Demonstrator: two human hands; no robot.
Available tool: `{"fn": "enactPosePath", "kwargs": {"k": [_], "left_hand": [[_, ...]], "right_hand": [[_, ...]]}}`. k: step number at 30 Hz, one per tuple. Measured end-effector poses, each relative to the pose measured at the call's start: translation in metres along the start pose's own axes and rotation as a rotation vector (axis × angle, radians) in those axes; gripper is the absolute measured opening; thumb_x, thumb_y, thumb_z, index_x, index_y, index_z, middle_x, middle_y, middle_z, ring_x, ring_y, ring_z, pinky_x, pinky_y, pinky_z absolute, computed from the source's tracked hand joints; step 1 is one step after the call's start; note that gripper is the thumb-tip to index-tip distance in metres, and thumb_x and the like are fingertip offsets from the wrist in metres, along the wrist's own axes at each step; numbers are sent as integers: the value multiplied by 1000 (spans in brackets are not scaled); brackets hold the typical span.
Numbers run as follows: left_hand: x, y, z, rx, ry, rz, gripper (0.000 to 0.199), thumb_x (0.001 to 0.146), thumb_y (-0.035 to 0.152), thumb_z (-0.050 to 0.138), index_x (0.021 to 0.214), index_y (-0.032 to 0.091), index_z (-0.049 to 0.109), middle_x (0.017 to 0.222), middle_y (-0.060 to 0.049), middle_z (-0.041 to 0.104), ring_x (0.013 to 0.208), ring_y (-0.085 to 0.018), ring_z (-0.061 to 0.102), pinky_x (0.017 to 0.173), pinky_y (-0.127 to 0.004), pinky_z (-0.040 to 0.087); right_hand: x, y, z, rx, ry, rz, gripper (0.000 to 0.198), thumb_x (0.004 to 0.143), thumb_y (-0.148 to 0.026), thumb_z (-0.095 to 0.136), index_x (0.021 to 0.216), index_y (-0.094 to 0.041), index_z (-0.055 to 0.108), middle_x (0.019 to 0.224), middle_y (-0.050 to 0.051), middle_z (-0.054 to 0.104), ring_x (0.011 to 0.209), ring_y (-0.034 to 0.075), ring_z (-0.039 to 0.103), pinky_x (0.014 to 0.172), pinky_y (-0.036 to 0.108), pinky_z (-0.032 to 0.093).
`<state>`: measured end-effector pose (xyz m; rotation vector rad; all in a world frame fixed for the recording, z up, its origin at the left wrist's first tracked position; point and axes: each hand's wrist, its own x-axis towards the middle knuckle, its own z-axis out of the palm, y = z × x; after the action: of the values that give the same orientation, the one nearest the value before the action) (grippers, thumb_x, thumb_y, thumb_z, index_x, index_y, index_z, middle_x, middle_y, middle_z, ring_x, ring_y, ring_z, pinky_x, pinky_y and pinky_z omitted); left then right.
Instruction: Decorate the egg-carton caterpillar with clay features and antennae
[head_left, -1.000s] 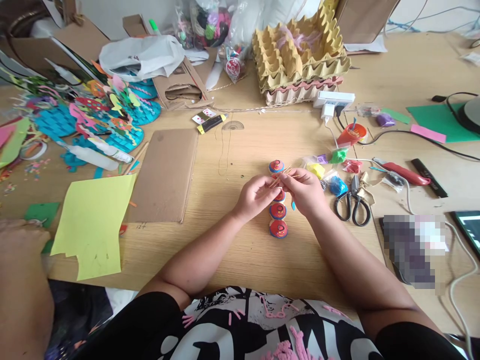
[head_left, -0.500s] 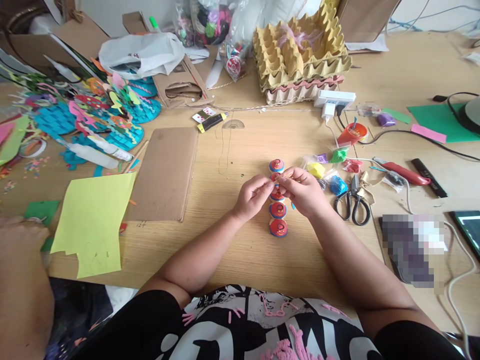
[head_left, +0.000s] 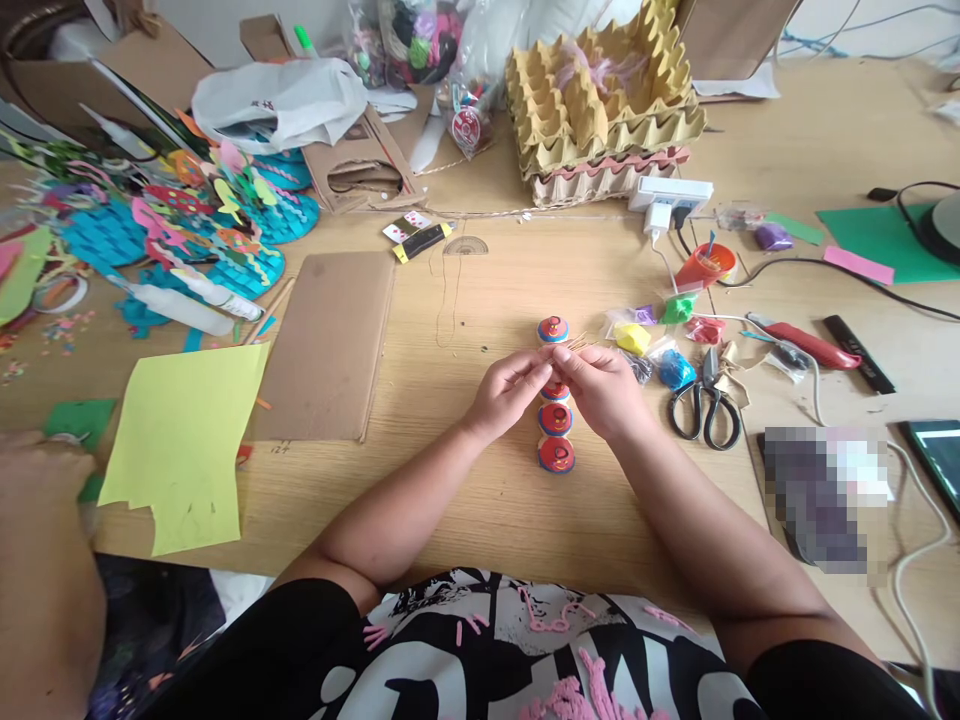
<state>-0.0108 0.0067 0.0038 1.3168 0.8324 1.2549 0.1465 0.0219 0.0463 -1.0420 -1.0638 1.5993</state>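
My left hand (head_left: 511, 392) and my right hand (head_left: 600, 385) meet with their fingertips pinched together. Thin tan strands (head_left: 579, 343) stick out above my right fingers; whether they are twine or thin sticks I cannot make out. The ends between my fingertips are hidden. Beneath my hands, a row of round red pieces with blue rims and small painted or modelled details runs toward me. The farthest piece (head_left: 553, 328) shows beyond my fingers, the nearest piece (head_left: 556, 455) lies below my wrists, and the middle ones are partly covered.
Black-handled scissors (head_left: 709, 400) and bagged coloured clay (head_left: 677, 370) lie right of my hand. A cardboard sheet (head_left: 330, 345) and yellow paper (head_left: 184, 440) lie left. Egg trays (head_left: 600, 120) are stacked at the back. Another person's arm (head_left: 49, 560) rests at the left edge.
My right hand has moved slightly left and its fingers have closed in against my left fingertips. The tan strands now stick out to the right above them.
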Motion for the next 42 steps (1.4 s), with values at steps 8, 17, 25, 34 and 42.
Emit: {"fn": "enactPosePath", "kwargs": {"k": [8, 17, 25, 34, 42], "left_hand": [[1, 2, -1, 93, 70, 46, 41, 93, 60, 72, 102, 20, 76, 99, -6, 80, 89, -17, 74, 86, -30, 58], [3, -3, -4, 89, 71, 25, 35, 91, 56, 77, 92, 22, 73, 89, -2, 76, 86, -17, 71, 83, -30, 56], [4, -10, -5, -77, -14, -51, 43, 79, 59, 88, 88, 21, 70, 85, 0, 74, 81, -15, 71, 79, -30, 57], [4, -5, 0, -121, -13, -45, 38, 86, 58, 82, 91, 21, 72, 87, -1, 78, 85, -16, 75, 82, -30, 60], [2, 0, 0, -2, 46, -51, 49, 94, 67, 67, 99, 20, 77, 91, -5, 79, 87, -18, 75, 86, -31, 60]], "right_hand": [[6, -11, -13, 114, 13, 76, 45, 54, -57, 102, 60, -23, 73, 75, 2, 77, 70, 14, 65, 69, 29, 55], [5, -16, -18, 8, -42, 135, 47, 52, -58, 102, 56, -21, 74, 71, 3, 75, 70, 13, 65, 68, 27, 55], [3, -16, -21, 66, -180, 210, 39, 60, -51, 101, 66, -21, 77, 69, 0, 72, 65, 11, 62, 67, 27, 55], [5, -16, -20, 80, -177, 230, 42, 58, -53, 101, 65, -21, 76, 67, 0, 70, 62, 10, 59, 63, 27, 53], [6, -4, -18, -28, -92, 84, 43, 65, -61, 95, 65, -22, 76, 67, 0, 71, 68, 14, 62, 72, 31, 53]]}}
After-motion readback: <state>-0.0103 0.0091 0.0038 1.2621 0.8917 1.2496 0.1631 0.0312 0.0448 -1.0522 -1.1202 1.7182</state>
